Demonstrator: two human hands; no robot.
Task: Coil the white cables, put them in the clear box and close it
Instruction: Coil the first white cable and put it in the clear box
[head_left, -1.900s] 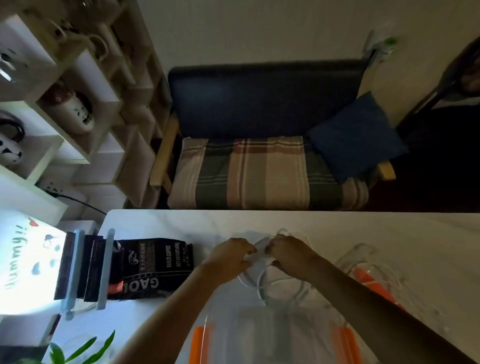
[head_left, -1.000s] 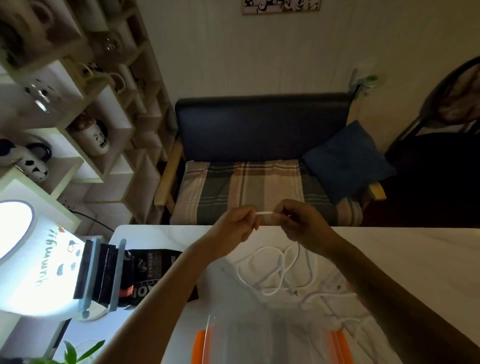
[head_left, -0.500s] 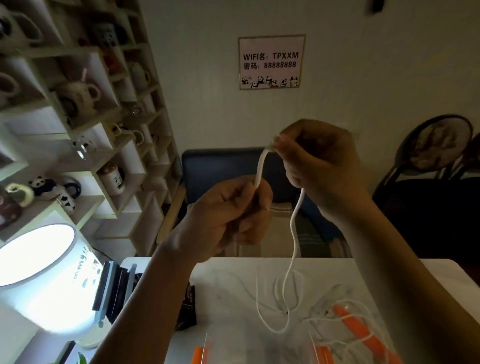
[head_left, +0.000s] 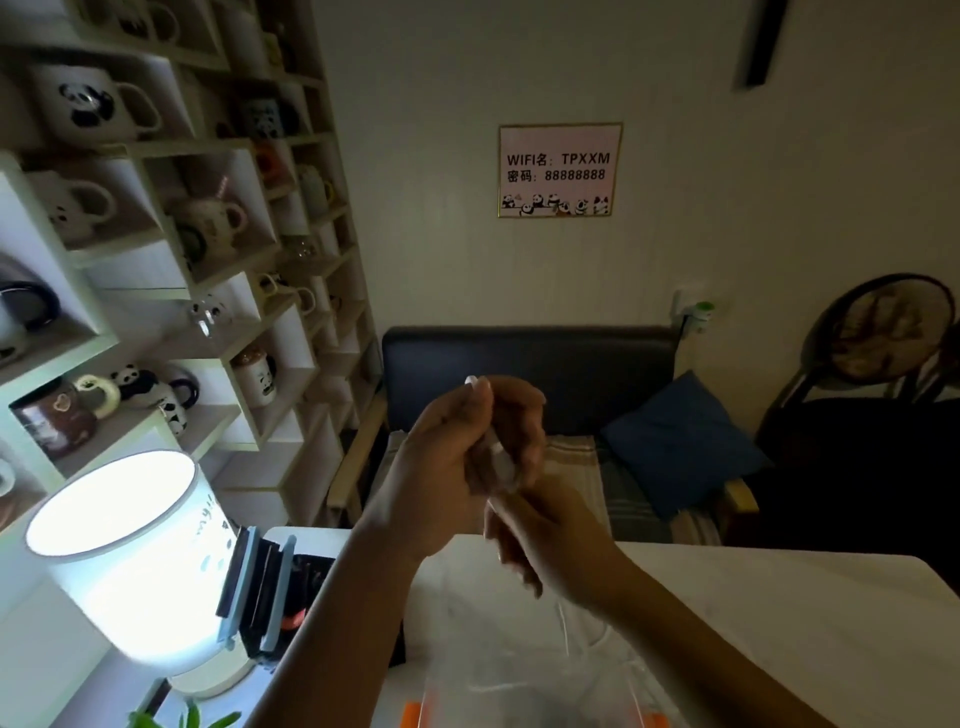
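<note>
Spreading below both raised forearms, the white table (head_left: 779, 613) carries the clear box (head_left: 519, 696) at its near edge. Left hand (head_left: 447, 467) pinches the white cable (head_left: 493, 447) upright above the table; right hand (head_left: 550, 540), blurred, seems curled around its lower length.

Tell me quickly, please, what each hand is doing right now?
Left hand: closed around the white cable, its end poking out above the fingers.
Right hand: blurred, fingers near the cable; grip cannot be told.
</note>
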